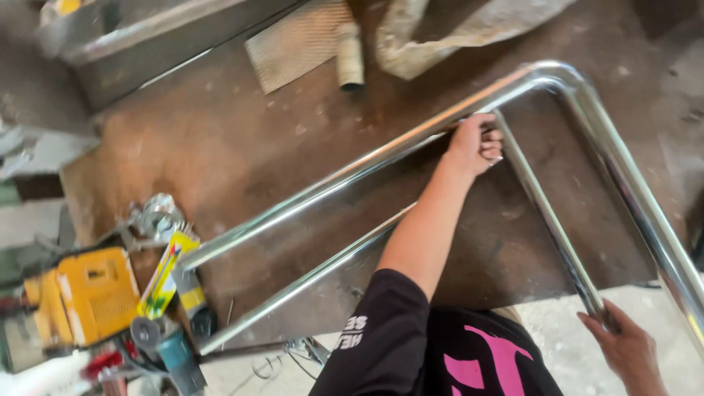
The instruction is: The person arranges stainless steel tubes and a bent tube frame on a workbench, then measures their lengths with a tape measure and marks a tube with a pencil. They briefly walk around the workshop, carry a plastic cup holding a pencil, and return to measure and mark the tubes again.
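1. Bent steel tube frame [381, 150] laid across rusty brown workbench [242, 139]; polished, mirror-bright.
2. Long axis of outer tube running from about 8 o'clock, near the tools, up to 1 o'clock; open end pointing toward 8 o'clock.
3. At 1 o'clock, a rounded corner bend [561, 73]; from there the outer tube turning down toward 5 o'clock and leaving view at the right edge.
4. Thinner inner tube [308, 282] parallel to the outer run, just below it; second thin leg [546, 216] slanting from the upper hand down toward 5 o'clock.
5. Left hand [477, 143] at about 1 o'clock of centre, arm stretched across the bench, fingers curled and clamped around the tube where the thin leg meets the long run.
6. Right hand [623, 341] at 5 o'clock, low near the bench edge, closed around the lower end of the thin leg.
7. Hands well apart, each gripping a different part of the same frame.
8. Black sleeve and black shirt with pink mark [484, 359] at 6 o'clock.
9. Toward 8 o'clock: yellow power tool [92, 293], blue-bodied grinder [176, 352], yellow packet [165, 275], all near the frame's open end.
10. At 12 o'clock: mesh sheet [297, 40], short pipe stub [350, 59], crumpled sack [469, 29].
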